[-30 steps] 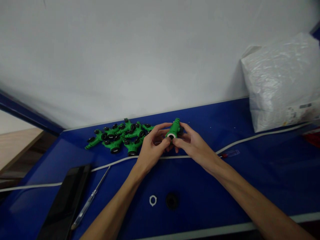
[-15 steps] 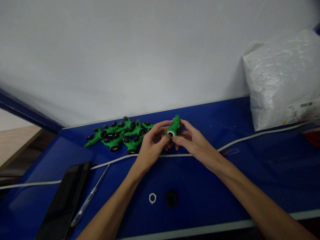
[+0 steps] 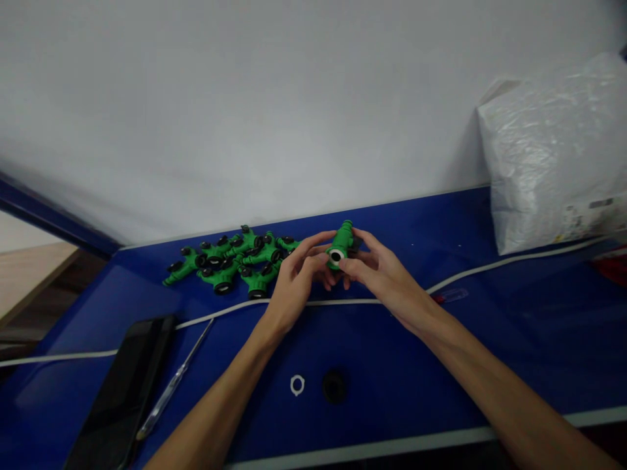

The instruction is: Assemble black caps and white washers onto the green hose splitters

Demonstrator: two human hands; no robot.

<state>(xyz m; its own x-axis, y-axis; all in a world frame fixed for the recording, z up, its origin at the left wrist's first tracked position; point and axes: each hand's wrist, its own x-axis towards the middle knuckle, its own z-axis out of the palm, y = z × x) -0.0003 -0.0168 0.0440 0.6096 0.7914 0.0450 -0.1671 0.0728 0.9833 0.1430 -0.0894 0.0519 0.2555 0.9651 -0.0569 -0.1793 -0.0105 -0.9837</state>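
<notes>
Both hands hold one green plastic hose splitter (image 3: 344, 236) above the blue table, its round opening with a white ring inside turned toward me. My left hand (image 3: 300, 271) grips it from the left, thumb at the edge of the opening. From the right, my right hand (image 3: 379, 267) has its fingers round the body and its thumb by the rim. Below them on the table lie a flat white ring (image 3: 297, 385) and a black round cap (image 3: 334, 386). Left of my left hand sits a group of similar green splitters (image 3: 240, 261) with black knobs.
A white cable (image 3: 313, 302) runs across the blue table (image 3: 392, 418). At left lie a black phone (image 3: 122, 391) and a clear-handled screwdriver (image 3: 171, 388). A red-and-clear tool (image 3: 450, 296) is by my right wrist. A plastic-wrapped package (image 3: 553, 156) leans against the wall at right.
My left thumb has drawn back from the opening, so the white ring inside shows more fully. The splitter stays in both hands, nearly in place.
</notes>
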